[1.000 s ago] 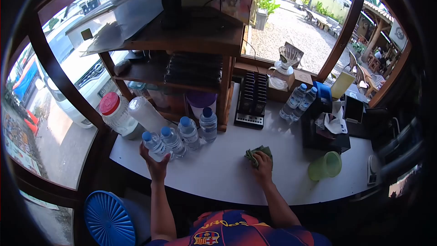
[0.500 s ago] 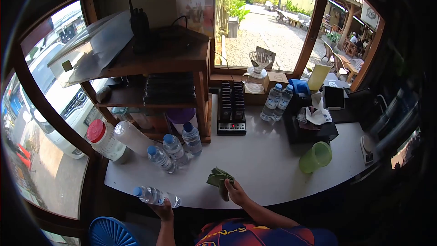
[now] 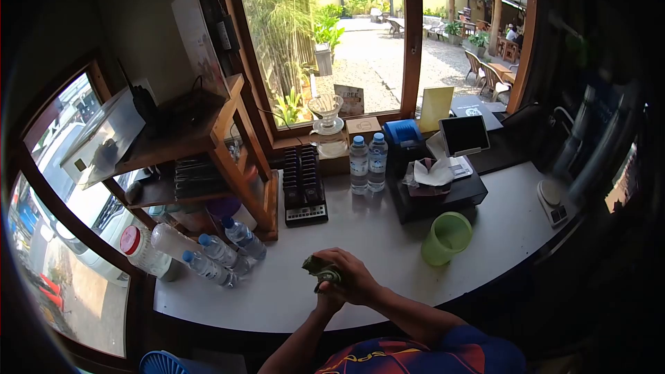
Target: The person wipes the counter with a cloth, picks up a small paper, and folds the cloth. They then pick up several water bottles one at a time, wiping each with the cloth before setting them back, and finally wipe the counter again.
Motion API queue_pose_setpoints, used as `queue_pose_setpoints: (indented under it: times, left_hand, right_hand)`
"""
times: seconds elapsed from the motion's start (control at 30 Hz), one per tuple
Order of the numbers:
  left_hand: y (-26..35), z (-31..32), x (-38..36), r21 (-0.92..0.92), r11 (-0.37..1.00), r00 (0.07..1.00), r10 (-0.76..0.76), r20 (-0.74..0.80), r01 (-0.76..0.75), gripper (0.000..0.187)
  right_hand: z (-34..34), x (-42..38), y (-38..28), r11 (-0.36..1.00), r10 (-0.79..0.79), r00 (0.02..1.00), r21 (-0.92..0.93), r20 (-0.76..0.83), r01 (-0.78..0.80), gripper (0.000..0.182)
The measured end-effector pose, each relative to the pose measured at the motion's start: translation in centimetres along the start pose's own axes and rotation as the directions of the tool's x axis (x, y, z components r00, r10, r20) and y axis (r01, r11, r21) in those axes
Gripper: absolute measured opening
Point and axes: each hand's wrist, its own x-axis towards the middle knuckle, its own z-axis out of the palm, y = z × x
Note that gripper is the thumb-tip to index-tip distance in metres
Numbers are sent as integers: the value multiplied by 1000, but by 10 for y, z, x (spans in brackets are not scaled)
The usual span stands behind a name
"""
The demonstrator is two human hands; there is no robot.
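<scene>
My right hand (image 3: 352, 275) is closed round a folded green cloth (image 3: 313, 265), above the front part of the white counter. Just below and against it, my left hand (image 3: 330, 302) is closed too, mostly covered by the right. A small clear, shiny part of a water bottle (image 3: 327, 277) shows between the hands, pressed against the cloth; the rest of the bottle is hidden. Three blue-capped water bottles (image 3: 223, 255) stand to the left of my hands, beside the wooden shelf.
On the white counter (image 3: 374, 249) stand a green plastic cup (image 3: 447, 239), two water bottles (image 3: 368, 164), a black pager rack (image 3: 303, 187), a tissue holder (image 3: 429, 176), a tablet (image 3: 464, 135) and a scale (image 3: 554, 201). A red-lidded jar (image 3: 142, 249) stands at left.
My left hand has brought the bottle from the left to the middle, meeting the right hand and cloth. The head view has turned somewhat to the right.
</scene>
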Motion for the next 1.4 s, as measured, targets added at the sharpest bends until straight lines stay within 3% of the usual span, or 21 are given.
queue_pose_setpoints:
  times: [0.03,0.1,0.13,0.23,0.27,0.37,0.4,0.5,0.53,0.67,0.77,0.8,0.93,1.07,1.13,1.17,1.2,1.23,1.3,1.33,1.4]
  left_hand:
    - [2,12,7,121,991,998,58,17,-60,72]
    - [-36,38,8,30,999,999,27,30,-28,87]
    - [-51,48,7,-12,1000,999,13,36,-13,94]
    - [-54,70,15,-139,987,996,86,1,-85,110]
    - [-54,74,10,-105,992,997,69,15,-68,112]
    - [-72,79,1,-200,964,976,-140,168,173,108]
    - [-63,76,6,169,986,981,-25,195,-9,95]
    - [-18,67,21,142,989,965,-65,255,29,83]
    - [-26,67,21,151,988,962,-20,272,-22,77]
    - [-31,63,15,4,958,868,-263,421,288,63]
    - [1,59,23,-90,928,884,-310,350,361,58]
    - [12,59,26,-69,956,912,-247,328,284,55]
    - [-20,56,18,-69,946,863,-256,436,315,55]
    - [-23,53,15,-61,920,828,-317,462,387,58]
    - [-13,61,20,67,955,891,-294,347,289,57]
    - [-7,69,22,157,979,948,-167,270,128,55]
    - [1,76,24,274,962,982,-37,185,-15,54]
    - [31,84,33,211,977,993,-56,104,33,50]
    - [9,103,30,49,993,994,-102,-50,104,51]
    - [7,106,25,77,985,986,-153,-60,157,53]
    - [8,106,22,134,959,967,-242,-83,251,57]
  right_hand:
    - [-11,-6,8,1000,11,999,27,-34,-10,67]
    - [-30,-25,36,996,33,994,88,-100,-24,70]
    - [-30,-42,54,910,201,974,389,-105,-146,82]
    - [-31,-84,80,928,259,940,328,-223,-178,87]
    - [-38,-92,78,921,338,926,264,-167,-288,89]
    - [-48,-85,82,910,325,941,302,-95,-284,88]
    - [-52,-71,67,939,218,960,307,-178,-156,77]
    - [-79,-29,39,999,5,994,34,-109,-1,58]
    - [-88,-17,29,1000,7,1000,-9,-10,-7,45]
    - [-114,7,34,945,182,863,158,472,-286,39]
    - [-111,-10,60,867,194,901,362,387,-342,46]
    - [-110,-20,69,807,256,872,404,417,-430,62]
    - [-90,-67,96,812,291,931,457,222,-363,88]
    - [-73,-89,99,851,308,948,420,85,-314,80]
    - [-67,-72,82,886,234,968,429,-94,-173,75]
    - [-67,-63,70,900,196,964,423,-178,-105,73]
    - [-79,-45,47,995,80,968,79,-236,-63,68]
    - [-83,-35,38,994,108,971,1,-214,-111,66]
    - [-85,-25,29,967,179,968,-152,-176,-207,63]
    - [-86,-23,37,971,185,969,-119,-166,-205,61]
    - [-89,-27,62,934,308,949,213,-75,-286,63]
